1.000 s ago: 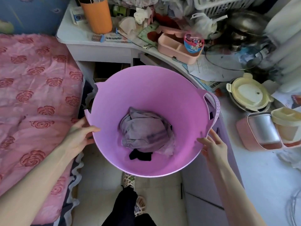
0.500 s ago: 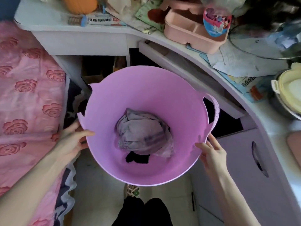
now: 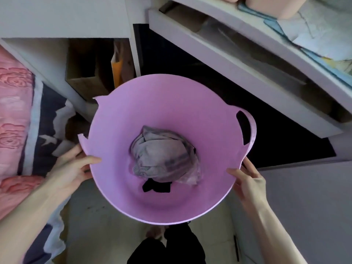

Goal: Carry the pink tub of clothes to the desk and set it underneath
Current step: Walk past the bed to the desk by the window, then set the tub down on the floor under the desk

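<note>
The pink tub (image 3: pixel 114 134) fills the middle of the head view, held level in the air. A crumpled grey garment (image 3: pixel 162 155) and a small black piece (image 3: pixel 156 186) lie on its bottom. My left hand (image 3: pixel 70 170) grips the tub's left rim, thumb inside. My right hand (image 3: pixel 247 185) holds the right rim just below the cut-out handle (image 3: pixel 245 128). The white desk (image 3: pixel 238 60) runs above and to the right. Its dark opening (image 3: pixel 190 60) lies right behind the tub.
A pink rose-patterned bed cover (image 3: pixel 13 121) hangs at the left, close to my left arm. A compartment under the desk's left part holds cardboard and an orange envelope (image 3: pixel 116 71). A pale cabinet front (image 3: pixel 304 197) stands at the right. My legs (image 3: pixel 167 248) show below the tub.
The tub and my head have dropped lower and moved toward the desk; the desktop has slid out of the top of view and the dark opening is now larger. Both hands keep their grip.
</note>
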